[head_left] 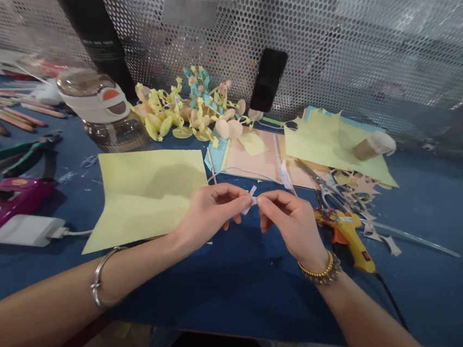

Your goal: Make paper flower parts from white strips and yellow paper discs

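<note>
Near the middle of the blue table, a small pale lilac paper strip is pinched between both hands. My left hand grips it with thumb and forefinger, the other fingers curled beneath. From the right, my right hand pinches its other end, fingertips almost touching those of the left. A large yellow sheet lies beside and partly behind my left wrist. Beyond the hands are a peach sheet and a longer lilac strip.
A yellow glue gun and scissors lie right, among paper scraps. Paper flowers, a glass jar and a phone stand behind. Left are pliers and a purple power strip.
</note>
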Demonstrator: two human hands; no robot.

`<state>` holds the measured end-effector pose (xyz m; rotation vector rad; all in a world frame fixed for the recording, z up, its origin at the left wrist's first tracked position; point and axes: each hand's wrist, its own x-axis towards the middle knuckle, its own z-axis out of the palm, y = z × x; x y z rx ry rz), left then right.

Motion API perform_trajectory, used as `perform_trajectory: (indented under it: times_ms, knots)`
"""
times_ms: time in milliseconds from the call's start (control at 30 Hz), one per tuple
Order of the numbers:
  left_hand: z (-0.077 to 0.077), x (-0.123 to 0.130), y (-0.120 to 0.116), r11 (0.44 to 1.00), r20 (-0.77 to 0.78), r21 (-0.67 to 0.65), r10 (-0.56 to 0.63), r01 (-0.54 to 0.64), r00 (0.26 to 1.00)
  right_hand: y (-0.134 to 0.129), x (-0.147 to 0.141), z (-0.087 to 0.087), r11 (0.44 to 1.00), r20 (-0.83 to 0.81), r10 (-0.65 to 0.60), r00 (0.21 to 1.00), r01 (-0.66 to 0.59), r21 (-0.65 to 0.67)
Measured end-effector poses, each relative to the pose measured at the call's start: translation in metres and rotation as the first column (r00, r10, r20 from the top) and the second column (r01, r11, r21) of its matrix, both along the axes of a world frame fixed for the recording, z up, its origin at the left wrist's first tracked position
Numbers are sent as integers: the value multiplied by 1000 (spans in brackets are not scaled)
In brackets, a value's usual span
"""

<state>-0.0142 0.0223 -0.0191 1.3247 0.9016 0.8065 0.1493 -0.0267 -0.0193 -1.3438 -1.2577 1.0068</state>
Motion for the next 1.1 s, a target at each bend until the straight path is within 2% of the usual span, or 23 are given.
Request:
perform_trajectory:
  times_ms: [100,200,333,433,633,733,900,1000,1100]
  knots:
    - [-3,1,2,996,59,-88,-18,23,998,0,1,0,1000,9,14,1000,-14,-8]
    - [-4,0,5,994,73,-95,-38,45,997,1,2,1,1000,44,6,999,-5,-12]
    - [1,-2,7,1000,-34,3,-26,26,999,1,4,5,1000,97,5,995,-4,-5]
    - [8,-3,7,996,-126,74,-47,57,991,1,4,7,1000,155,6,988,-7,10]
    - [14,-6,8,982,-197,26,-177,186,964,1,5,7,999,177,-14,984,8,36]
    - [11,-6,9,981,-151,-21,-196,195,969,1,7,7,999,114,26,993,-29,25]
    - [5,-5,10,990,-5,-98,-102,101,995,0,8,10,997,133,61,989,-66,36]
    - [4,-5,10,992,5,-70,-108,108,994,0,7,9,996,105,82,991,-84,13]
    - [4,-5,10,990,13,33,-136,135,991,1,7,8,995,23,98,995,-97,-29]
